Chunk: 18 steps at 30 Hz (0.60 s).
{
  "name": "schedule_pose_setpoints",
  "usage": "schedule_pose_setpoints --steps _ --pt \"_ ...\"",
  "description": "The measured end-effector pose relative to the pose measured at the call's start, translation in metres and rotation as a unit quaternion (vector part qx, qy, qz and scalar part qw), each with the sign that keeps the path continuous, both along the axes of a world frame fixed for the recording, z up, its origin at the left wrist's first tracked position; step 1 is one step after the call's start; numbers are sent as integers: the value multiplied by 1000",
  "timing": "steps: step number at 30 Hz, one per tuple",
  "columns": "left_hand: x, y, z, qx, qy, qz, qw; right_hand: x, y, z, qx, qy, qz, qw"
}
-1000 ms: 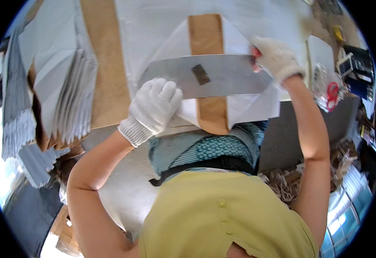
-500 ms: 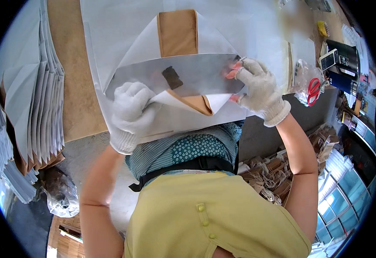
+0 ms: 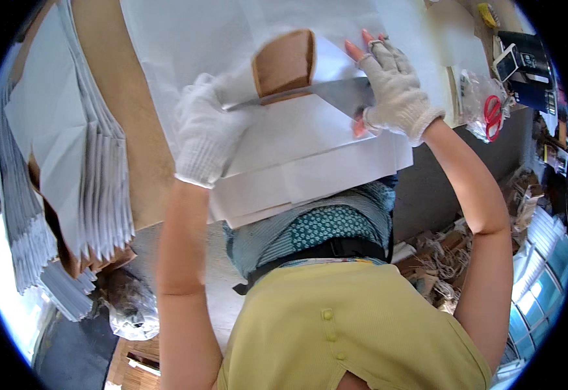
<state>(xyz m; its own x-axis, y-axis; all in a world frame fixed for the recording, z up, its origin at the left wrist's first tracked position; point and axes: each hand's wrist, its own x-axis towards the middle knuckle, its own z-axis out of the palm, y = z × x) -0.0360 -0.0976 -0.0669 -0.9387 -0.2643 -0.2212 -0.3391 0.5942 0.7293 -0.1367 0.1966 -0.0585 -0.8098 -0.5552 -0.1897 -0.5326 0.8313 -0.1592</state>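
Observation:
A large white paper sack (image 3: 303,133) lies before me, its near flap folded up toward the middle. At its far side stands a brown paper flap (image 3: 286,64). Between the folds shows a strip of a smooth grey plate (image 3: 349,95). My left hand (image 3: 207,127), in a white knitted glove, rests at the left end of the fold; motion smears its fingers. My right hand (image 3: 393,84) lies at the right end with fingers spread, bare fingertips showing from the glove, thumb near the flap's edge. The plate's dark patch is hidden now.
Several folded white paper sacks (image 3: 99,188) stand stacked at the left, beside the brown tabletop (image 3: 102,71). At the right lie red-handled scissors (image 3: 492,117), a clear plastic bag (image 3: 471,97), a phone (image 3: 507,63) and a yellow item (image 3: 488,14). Scraps and string (image 3: 437,263) are piled below.
The near flap has been folded up and away from me, covering most of the grey plate. Both hands moved farther from me. My right fingers have spread. The brown flap tilts.

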Motion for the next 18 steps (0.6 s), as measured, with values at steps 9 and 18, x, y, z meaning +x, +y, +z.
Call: schedule_pose_setpoints --steps 9,18 --pt "22 20 -10 -71 94 -30 993 31 17 0 -65 -11 6 998" --pt "28 28 29 57 -33 -195 979 34 8 -11 -204 23 125 971"
